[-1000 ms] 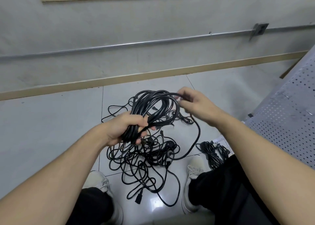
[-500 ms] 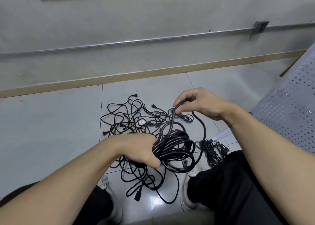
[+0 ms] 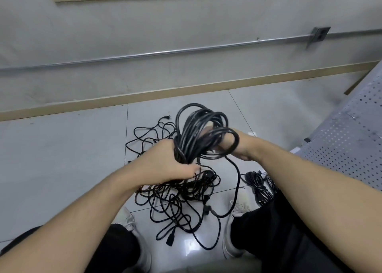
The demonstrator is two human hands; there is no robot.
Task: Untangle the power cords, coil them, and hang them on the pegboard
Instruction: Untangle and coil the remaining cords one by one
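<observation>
Cords in three groups: one black glossy coil raised above the floor, gripped at its base by the left hand with the right hand inside its loops, grip unclear; one tangle and one small bundle on the floor.
</observation>
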